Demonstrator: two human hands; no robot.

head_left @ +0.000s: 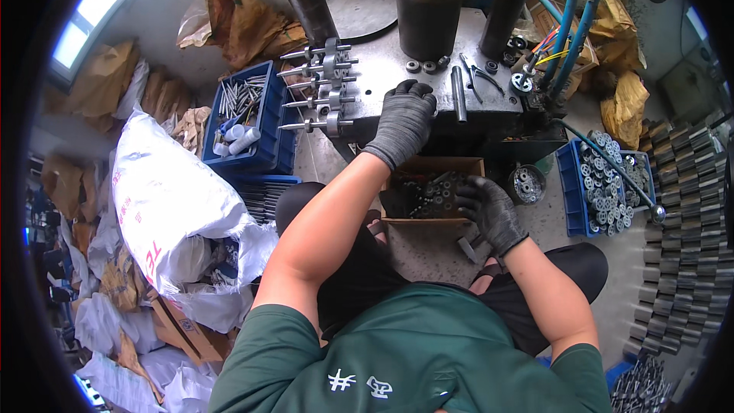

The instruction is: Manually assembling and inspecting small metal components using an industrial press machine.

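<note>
My left hand [404,124], in a grey glove, is over the front of the steel press table [382,69] with its fingers curled. What they close on, if anything, is hidden beneath them. Left of it, several pointed shafts with crank-like metal blocks [330,99] line the table's edge. To its right lie a short metal rod [459,94] and dark-handled pliers [480,80]. Small bearing rings [414,66] sit behind it. My right hand [493,216], gloved too, hovers by the right rim of a cardboard box [428,221] of small metal parts, fingers apart and slightly bent.
A thick press cylinder [428,11] stands between two steel columns. Left are a blue crate [243,154] of shafts and a large white sack [172,199]. Right are a metal bowl [527,183], a blue crate of round parts [572,183], hoses [585,30] and stacked metal pieces [684,245].
</note>
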